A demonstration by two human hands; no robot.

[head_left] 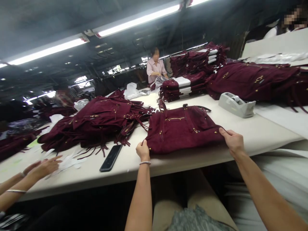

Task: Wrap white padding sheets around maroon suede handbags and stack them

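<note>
A burgundy handbag (180,131) with gold zips and studs lies flat on the white table (134,163), its bottom edge toward me. My left hand (143,150), with a pale bracelet at the wrist, pinches the bag's near left corner. At the near right corner, my right hand (232,139) grips the cloth with the thumb on top. The bag is stretched between both hands. Its straps point toward the far side of the table.
Left of the bag are a black phone (110,158) and heaped burgundy bags (101,118). A co-worker's hands (45,165) are over white scraps at far left. Behind are a grey tape dispenser (237,104), stacked bags (183,85) and another person (156,67).
</note>
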